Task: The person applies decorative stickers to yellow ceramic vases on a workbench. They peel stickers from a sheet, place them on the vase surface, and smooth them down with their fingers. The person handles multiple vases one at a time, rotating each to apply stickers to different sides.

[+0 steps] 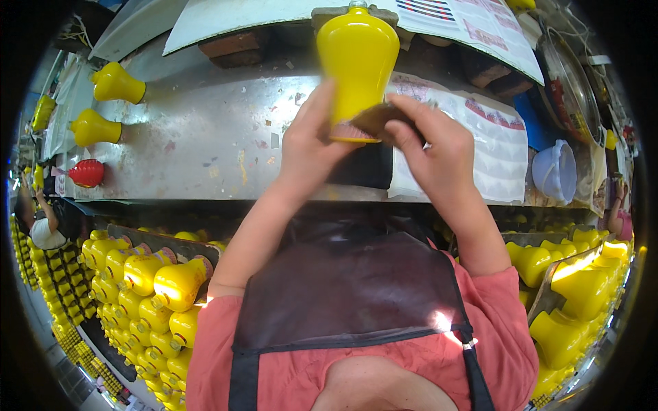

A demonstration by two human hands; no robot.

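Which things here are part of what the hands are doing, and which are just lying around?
In use:
left hand
right hand
glossy yellow vase-shaped bottle
brown rubbing pad

Lying about:
red bottle
two yellow bottles
pale blue plastic bowl
stacked yellow bottles

Holding a yellow vase base-near over the metal tabletop, left hand gripping its foot, right hand pressing a brown pad against the base. Lying far left: two yellow vases and a red one. Filling crates near left and right: more yellow vases.
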